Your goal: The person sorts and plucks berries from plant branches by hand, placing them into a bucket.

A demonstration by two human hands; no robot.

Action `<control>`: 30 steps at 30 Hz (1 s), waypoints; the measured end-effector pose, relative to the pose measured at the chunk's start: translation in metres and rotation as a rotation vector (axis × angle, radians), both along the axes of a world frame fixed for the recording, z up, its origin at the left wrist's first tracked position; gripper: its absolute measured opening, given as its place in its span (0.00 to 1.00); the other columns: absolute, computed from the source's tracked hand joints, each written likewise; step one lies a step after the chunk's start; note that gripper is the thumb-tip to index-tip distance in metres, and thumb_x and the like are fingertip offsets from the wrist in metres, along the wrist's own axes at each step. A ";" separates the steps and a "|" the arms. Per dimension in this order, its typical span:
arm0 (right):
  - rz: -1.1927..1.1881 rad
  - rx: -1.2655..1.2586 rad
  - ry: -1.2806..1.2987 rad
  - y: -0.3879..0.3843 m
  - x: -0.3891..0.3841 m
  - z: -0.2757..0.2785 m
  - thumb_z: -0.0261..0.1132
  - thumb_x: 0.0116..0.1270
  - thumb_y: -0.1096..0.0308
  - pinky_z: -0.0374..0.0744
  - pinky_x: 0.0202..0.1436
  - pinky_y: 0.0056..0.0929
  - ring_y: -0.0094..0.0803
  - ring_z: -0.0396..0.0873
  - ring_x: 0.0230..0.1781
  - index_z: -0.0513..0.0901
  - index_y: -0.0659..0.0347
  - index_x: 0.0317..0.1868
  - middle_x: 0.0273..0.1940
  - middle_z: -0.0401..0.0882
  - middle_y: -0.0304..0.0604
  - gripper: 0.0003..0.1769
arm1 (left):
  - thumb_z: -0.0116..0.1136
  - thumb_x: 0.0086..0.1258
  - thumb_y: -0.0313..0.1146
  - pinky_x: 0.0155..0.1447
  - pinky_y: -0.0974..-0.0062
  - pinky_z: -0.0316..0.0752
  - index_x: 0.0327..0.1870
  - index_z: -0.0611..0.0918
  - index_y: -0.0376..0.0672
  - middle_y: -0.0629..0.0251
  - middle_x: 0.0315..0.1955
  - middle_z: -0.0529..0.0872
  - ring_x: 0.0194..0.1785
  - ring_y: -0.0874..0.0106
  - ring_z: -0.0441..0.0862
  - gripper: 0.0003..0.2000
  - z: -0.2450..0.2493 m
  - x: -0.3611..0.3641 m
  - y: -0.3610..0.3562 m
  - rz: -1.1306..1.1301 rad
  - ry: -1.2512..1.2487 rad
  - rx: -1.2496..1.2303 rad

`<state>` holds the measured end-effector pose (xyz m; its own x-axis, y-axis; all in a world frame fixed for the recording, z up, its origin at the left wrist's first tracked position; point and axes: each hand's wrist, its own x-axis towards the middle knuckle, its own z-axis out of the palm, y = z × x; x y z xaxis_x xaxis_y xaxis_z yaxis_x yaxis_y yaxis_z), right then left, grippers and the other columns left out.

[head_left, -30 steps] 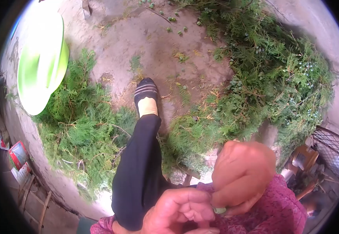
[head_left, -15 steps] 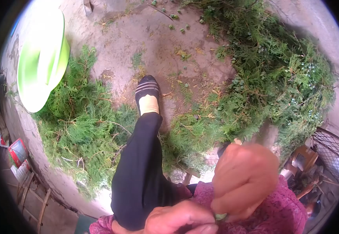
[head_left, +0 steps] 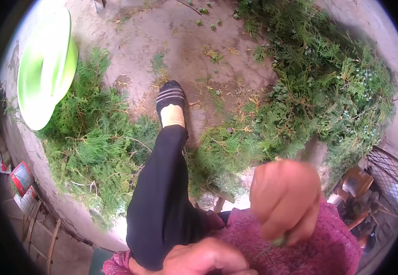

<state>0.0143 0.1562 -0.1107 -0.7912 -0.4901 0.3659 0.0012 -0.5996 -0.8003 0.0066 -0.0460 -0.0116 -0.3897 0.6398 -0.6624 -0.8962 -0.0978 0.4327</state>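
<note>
My right hand (head_left: 285, 201), slightly blurred, is raised over the pink patterned garment (head_left: 332, 233) on my lap. Its fingers are closed on a small green sprig (head_left: 279, 241), with a thin stalk trailing down toward my other hand. Lower down and to the left, my left hand (head_left: 206, 257) has its fingers curled in, partly cut off by the bottom edge; whatever they hold is hidden. The two hands are a short gap apart. Cut evergreen branches (head_left: 300, 110) with small pale cones lie on the ground in front.
More green branches (head_left: 98, 151) lie left of my leg (head_left: 160, 197). A white and lime-green plastic basin (head_left: 47, 73) leans at the upper left. Several loose green cones (head_left: 201, 22) are scattered on the ground. Wire mesh (head_left: 394, 178) stands at the right, a red box (head_left: 21, 178) at the left.
My hands have moved apart. The right hand holds the green sprig away from the left, which has shifted slightly left and down. The view has shifted a little.
</note>
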 end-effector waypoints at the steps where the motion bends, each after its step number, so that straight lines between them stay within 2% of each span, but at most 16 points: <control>1: 0.000 0.001 0.002 0.001 0.003 -0.005 0.62 0.52 0.72 0.66 0.13 0.29 0.34 0.69 0.14 0.75 0.63 0.23 0.16 0.65 0.40 0.06 | 0.62 0.50 0.15 0.32 0.88 0.65 0.46 0.69 0.34 0.68 0.24 0.75 0.27 0.83 0.70 0.21 0.000 0.000 0.000 0.019 -0.003 0.004; 3: -0.092 -0.173 -0.162 0.002 0.005 -0.014 0.63 0.55 0.70 0.67 0.15 0.30 0.37 0.72 0.17 0.77 0.63 0.26 0.19 0.70 0.41 0.06 | 0.62 0.49 0.12 0.32 0.89 0.66 0.50 0.66 0.33 0.68 0.25 0.75 0.26 0.84 0.71 0.26 -0.003 -0.002 0.002 0.023 0.010 0.047; 4: -0.089 -0.173 -0.161 0.001 0.005 -0.011 0.63 0.55 0.70 0.67 0.15 0.30 0.37 0.72 0.17 0.77 0.63 0.26 0.19 0.70 0.41 0.06 | 0.62 0.49 0.12 0.32 0.89 0.66 0.50 0.66 0.33 0.68 0.25 0.75 0.26 0.84 0.71 0.26 -0.001 -0.004 0.004 0.025 0.013 0.047; 6: -0.156 0.007 -0.152 -0.008 0.008 0.003 0.65 0.53 0.69 0.68 0.17 0.30 0.38 0.73 0.19 0.75 0.63 0.25 0.20 0.71 0.42 0.08 | 0.61 0.51 0.14 0.32 0.88 0.66 0.47 0.68 0.33 0.68 0.25 0.76 0.26 0.85 0.71 0.22 0.005 -0.007 0.010 -0.015 0.031 -0.059; 7: -0.158 0.008 -0.150 -0.016 0.009 0.004 0.65 0.53 0.69 0.68 0.17 0.30 0.38 0.73 0.19 0.75 0.63 0.25 0.20 0.71 0.42 0.08 | 0.61 0.51 0.14 0.32 0.88 0.66 0.47 0.68 0.33 0.68 0.25 0.76 0.26 0.85 0.71 0.22 0.002 -0.003 0.006 -0.017 0.033 -0.058; 9: -0.080 -0.141 -0.126 -0.026 0.006 0.005 0.66 0.55 0.69 0.67 0.13 0.24 0.33 0.73 0.14 0.78 0.68 0.26 0.21 0.74 0.42 0.09 | 0.61 0.54 0.16 0.32 0.88 0.67 0.43 0.70 0.33 0.68 0.25 0.76 0.27 0.85 0.71 0.17 -0.008 0.002 0.003 -0.003 0.250 -0.029; 13: -0.022 -0.060 -0.149 -0.019 -0.002 0.013 0.65 0.56 0.69 0.68 0.14 0.26 0.34 0.73 0.15 0.77 0.67 0.25 0.21 0.74 0.42 0.10 | 0.60 0.56 0.17 0.33 0.88 0.68 0.40 0.71 0.33 0.67 0.26 0.78 0.27 0.85 0.72 0.13 0.000 -0.002 0.003 -0.008 0.173 -0.096; 16: -0.106 -0.009 -0.073 -0.020 0.003 0.014 0.65 0.56 0.69 0.68 0.14 0.25 0.34 0.73 0.15 0.77 0.67 0.26 0.21 0.74 0.42 0.09 | 0.60 0.56 0.17 0.33 0.89 0.68 0.40 0.71 0.33 0.66 0.27 0.79 0.27 0.85 0.73 0.12 -0.003 0.004 0.000 0.075 0.174 -0.054; 22: -0.187 0.092 0.040 -0.014 0.005 0.013 0.65 0.56 0.70 0.68 0.14 0.25 0.33 0.73 0.15 0.77 0.67 0.25 0.21 0.73 0.41 0.09 | 0.60 0.57 0.19 0.33 0.89 0.67 0.38 0.73 0.33 0.68 0.26 0.79 0.28 0.86 0.73 0.10 0.012 -0.019 0.011 -0.104 0.068 -0.194; 25: -0.214 0.125 0.072 -0.009 0.001 0.018 0.65 0.56 0.70 0.68 0.14 0.25 0.33 0.73 0.15 0.77 0.66 0.25 0.21 0.73 0.41 0.09 | 0.60 0.59 0.21 0.31 0.89 0.68 0.37 0.74 0.34 0.68 0.24 0.79 0.27 0.86 0.74 0.08 0.008 -0.018 0.008 -0.229 0.219 -0.120; 28: -0.198 0.158 -0.066 -0.010 -0.005 0.024 0.65 0.55 0.68 0.69 0.14 0.26 0.34 0.72 0.14 0.76 0.66 0.23 0.20 0.73 0.41 0.10 | 0.60 0.59 0.24 0.28 0.88 0.67 0.34 0.75 0.34 0.68 0.22 0.79 0.25 0.84 0.73 0.06 0.006 -0.020 0.009 -0.237 0.161 -0.172; 30: -0.110 0.083 -0.043 -0.014 0.001 0.011 0.62 0.55 0.66 0.67 0.17 0.29 0.37 0.71 0.18 0.74 0.64 0.25 0.20 0.69 0.43 0.10 | 0.60 0.59 0.25 0.25 0.86 0.66 0.32 0.76 0.34 0.67 0.20 0.78 0.22 0.83 0.72 0.06 -0.001 -0.023 0.010 -0.225 0.489 -0.046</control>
